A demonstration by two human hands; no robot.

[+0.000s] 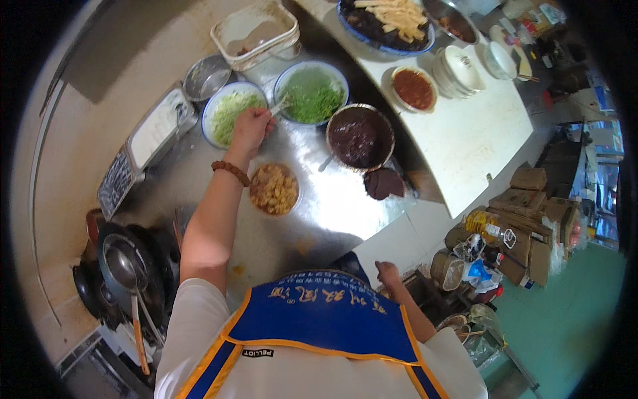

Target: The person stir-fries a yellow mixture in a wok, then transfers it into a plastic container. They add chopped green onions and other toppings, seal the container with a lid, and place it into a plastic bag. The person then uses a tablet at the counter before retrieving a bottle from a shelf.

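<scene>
My left hand [253,128], a beaded bracelet on its wrist, grips the handle of a white spoon [277,107]. The spoon's far end reaches the near left rim of a bowl of chopped greens [319,102]. Beneath and beside that hand is a bowl of pale green chopped vegetable [229,112]. Closer to me, right of my forearm, stands a bowl of yellow-brown diced food [274,190]. A pot of dark red-brown sauce [360,137] is to the right. My right hand [389,275] hangs low beside my blue apron [324,314], its fingers partly hidden, with nothing visible in it.
At left are a metal tray of white paste [158,127] and a ladle [122,262] on stacked pans. A white tub [256,37] stands behind. The white counter [468,149] holds red sauce [413,90] and stacked bowls [458,70]. Cardboard boxes [523,214] sit right on the floor.
</scene>
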